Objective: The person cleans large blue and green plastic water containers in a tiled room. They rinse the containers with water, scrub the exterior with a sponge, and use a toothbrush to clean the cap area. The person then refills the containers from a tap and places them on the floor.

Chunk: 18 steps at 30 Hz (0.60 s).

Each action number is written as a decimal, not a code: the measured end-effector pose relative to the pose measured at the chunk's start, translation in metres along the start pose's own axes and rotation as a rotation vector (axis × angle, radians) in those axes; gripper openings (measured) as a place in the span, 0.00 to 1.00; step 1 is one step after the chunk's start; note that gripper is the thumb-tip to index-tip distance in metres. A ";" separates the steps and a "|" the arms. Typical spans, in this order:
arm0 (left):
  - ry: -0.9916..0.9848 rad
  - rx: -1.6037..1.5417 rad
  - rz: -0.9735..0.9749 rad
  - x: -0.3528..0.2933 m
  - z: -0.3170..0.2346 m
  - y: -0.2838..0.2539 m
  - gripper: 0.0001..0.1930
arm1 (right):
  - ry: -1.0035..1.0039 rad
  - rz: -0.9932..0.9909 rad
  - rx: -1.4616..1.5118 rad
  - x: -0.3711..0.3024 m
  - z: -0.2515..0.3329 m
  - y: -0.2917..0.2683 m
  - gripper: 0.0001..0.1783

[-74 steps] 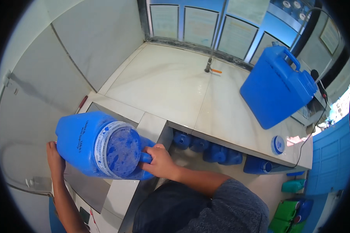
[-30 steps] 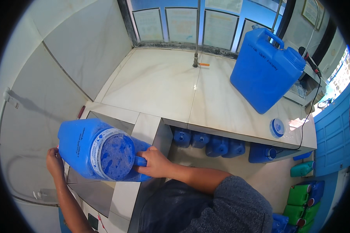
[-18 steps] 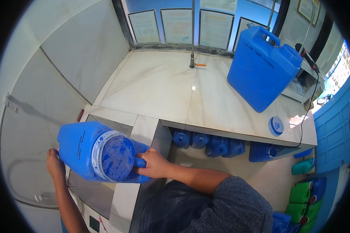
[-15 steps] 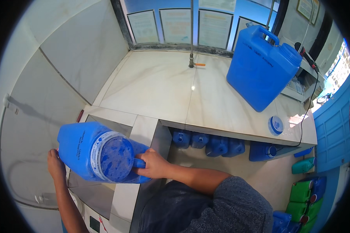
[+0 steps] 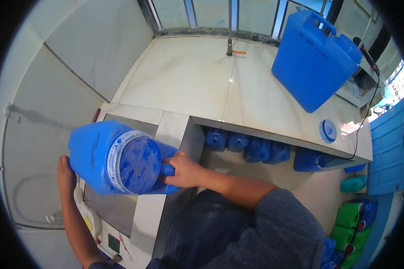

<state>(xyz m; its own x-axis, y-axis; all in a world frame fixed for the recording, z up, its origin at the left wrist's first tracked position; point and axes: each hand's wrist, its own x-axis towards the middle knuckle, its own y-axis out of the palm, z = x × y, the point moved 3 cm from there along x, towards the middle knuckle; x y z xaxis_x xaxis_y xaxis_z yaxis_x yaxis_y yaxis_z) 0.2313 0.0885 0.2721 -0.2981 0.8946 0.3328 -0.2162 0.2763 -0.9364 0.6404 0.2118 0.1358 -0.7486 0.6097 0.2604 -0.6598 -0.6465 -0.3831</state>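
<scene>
A large blue plastic water jug (image 5: 94, 157) is tipped over above a recessed sink (image 5: 112, 210) on the left. Its wide round end (image 5: 141, 163), ringed in white and blotched with wet patches, faces up toward me. My right hand (image 5: 182, 170) is closed around the jug's handle (image 5: 167, 170). At the jug's far left end, my left hand (image 5: 66, 174) grips the lower edge, its fingertips partly hidden behind the jug.
Another blue jug (image 5: 316, 60) stands on the tiled counter (image 5: 184, 76), with a round blue lid (image 5: 328, 130) nearby. An orange-handled valve (image 5: 239, 53) sits on a vertical pipe. Several blue jugs (image 5: 258, 150) line the space beneath; green containers (image 5: 348, 215) are stacked at right.
The view has shifted, so the counter and standing jug appear higher. Both hands keep hold of the tipped jug, which sits slightly higher and further right in the picture.
</scene>
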 end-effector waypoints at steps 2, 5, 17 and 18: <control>0.035 0.003 0.019 -0.001 0.007 0.002 0.04 | -0.026 -0.062 0.004 -0.003 0.004 0.000 0.18; 0.041 -0.009 0.037 0.000 0.008 0.002 0.04 | -0.001 -0.072 0.059 -0.006 0.007 -0.003 0.17; -0.028 -0.014 -0.087 -0.008 0.015 0.016 0.11 | -0.110 -0.102 0.068 -0.006 0.014 -0.007 0.13; -0.036 -0.050 -0.129 -0.006 0.014 0.019 0.12 | -0.110 -0.100 0.079 -0.006 0.011 -0.005 0.13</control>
<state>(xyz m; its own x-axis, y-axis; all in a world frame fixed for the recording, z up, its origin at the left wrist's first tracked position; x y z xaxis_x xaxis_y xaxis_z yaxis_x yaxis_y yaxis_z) 0.2166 0.0832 0.2540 -0.3045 0.8373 0.4541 -0.2088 0.4065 -0.8895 0.6478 0.2064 0.1462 -0.6789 0.6217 0.3906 -0.7310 -0.6221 -0.2804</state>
